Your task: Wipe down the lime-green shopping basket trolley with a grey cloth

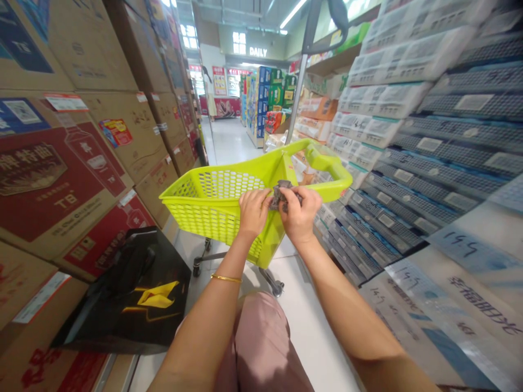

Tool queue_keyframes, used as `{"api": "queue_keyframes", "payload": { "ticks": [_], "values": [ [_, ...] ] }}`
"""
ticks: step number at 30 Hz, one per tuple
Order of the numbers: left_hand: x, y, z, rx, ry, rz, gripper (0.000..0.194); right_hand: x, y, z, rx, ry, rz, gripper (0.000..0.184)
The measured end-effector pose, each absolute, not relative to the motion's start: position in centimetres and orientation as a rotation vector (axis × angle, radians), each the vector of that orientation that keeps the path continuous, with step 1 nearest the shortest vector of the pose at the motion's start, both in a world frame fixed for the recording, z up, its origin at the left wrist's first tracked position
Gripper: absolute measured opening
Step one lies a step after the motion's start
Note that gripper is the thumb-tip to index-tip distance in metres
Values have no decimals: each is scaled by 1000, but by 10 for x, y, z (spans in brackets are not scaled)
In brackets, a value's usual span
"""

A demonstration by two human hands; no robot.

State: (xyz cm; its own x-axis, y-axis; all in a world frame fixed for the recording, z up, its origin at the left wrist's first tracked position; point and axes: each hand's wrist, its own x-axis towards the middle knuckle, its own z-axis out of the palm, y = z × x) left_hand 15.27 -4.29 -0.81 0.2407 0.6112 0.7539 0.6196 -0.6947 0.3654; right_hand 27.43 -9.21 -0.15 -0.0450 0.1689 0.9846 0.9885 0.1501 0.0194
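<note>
Both my hands meet in front of me over the near rim of a lime-green wheeled shopping basket (pixel 212 204). My left hand (pixel 253 211) and my right hand (pixel 300 215) are both closed on a small crumpled grey item (pixel 281 195), pinching it from either side. What the grey item is I cannot make out. A gold bangle (pixel 226 278) sits on my left wrist. The basket's handle (pixel 327 163) curves round to the right of my hands.
Stacked brown and red cartons (pixel 61 169) wall the left side, with a black and yellow bag (pixel 134 294) leaning at their foot. Shelves of wrapped tissue packs (pixel 429 152) fill the right. A white-floored aisle (pixel 229 141) runs ahead to more displays.
</note>
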Motion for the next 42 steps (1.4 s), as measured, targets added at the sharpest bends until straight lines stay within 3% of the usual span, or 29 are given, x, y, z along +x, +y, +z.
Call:
{"api": "queue_keyframes", "payload": {
  "ticks": [17, 20, 27, 30, 42],
  "values": [
    [152, -42, -10, -2511, -1184, -1441, 47, 276, -106, -117, -1305, -1990, -837, 21],
    [149, -42, -10, -2505, -1187, -1447, 48, 279, -104, -100, -1290, -1986, -861, 22],
    [140, -41, -10, -2479, -1210, -1450, 49, 284, -79, -5, -1301, -1548, -855, 27],
    [138, -41, -9, -2471, -1222, -1448, 51, 279, -74, 4, -1293, -1530, -795, 29],
    [140, -37, -12, -2458, -1171, -1416, 50, 262, -94, -120, -1253, -1987, -851, 24]
  ]
}}
